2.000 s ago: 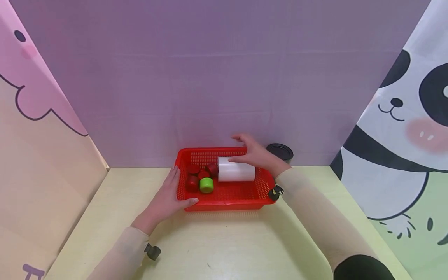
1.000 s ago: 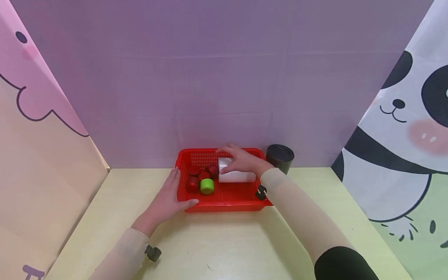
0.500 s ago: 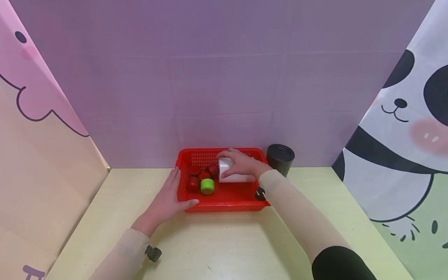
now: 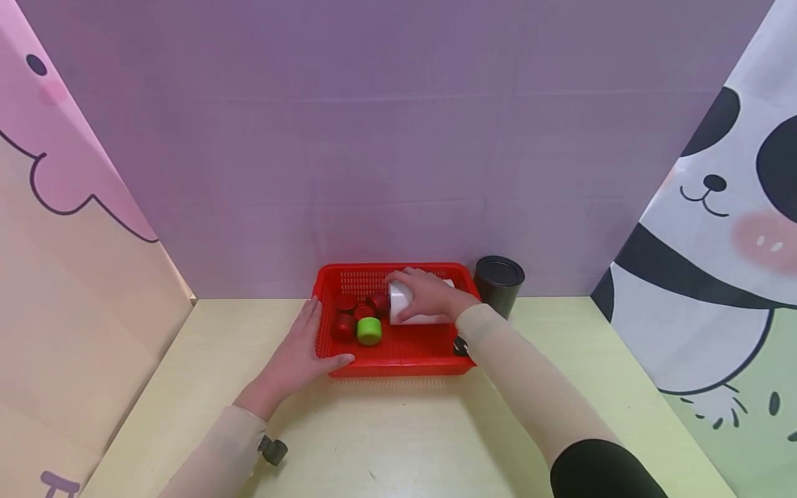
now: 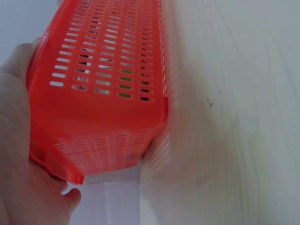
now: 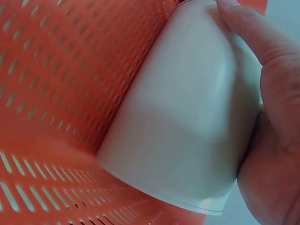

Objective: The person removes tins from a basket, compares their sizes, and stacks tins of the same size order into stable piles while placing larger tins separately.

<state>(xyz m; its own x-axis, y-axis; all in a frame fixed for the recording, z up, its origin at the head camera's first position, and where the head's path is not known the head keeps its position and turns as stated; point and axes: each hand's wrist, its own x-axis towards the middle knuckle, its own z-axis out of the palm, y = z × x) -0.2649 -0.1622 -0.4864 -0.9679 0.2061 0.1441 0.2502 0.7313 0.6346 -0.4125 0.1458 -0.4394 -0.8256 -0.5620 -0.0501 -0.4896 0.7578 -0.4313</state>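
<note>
A red perforated plastic basket (image 4: 398, 362) stands on the table near the back wall. My left hand (image 4: 297, 349) grips its near left corner, with the thumb along the front rim and the fingers on the left side. Inside, a white cylinder (image 4: 399, 299) lies on its side. My right hand (image 4: 429, 294) holds the cylinder from above; in the right wrist view the thumb presses its smooth side, and the other fingers are hidden behind it. To the left of the cylinder lie a green cap-like piece (image 4: 369, 332) and several red round pieces (image 4: 344, 326).
A dark can (image 4: 500, 283) with a black lid stands upright just behind the basket's right end. A purple cloth wall (image 4: 398, 138) rises at the back of the pale wooden table (image 4: 398, 436), with printed panels on both sides.
My right hand has moved left and down onto the white cylinder, and its fingers have closed round it. The left hand and the basket stay put.
</note>
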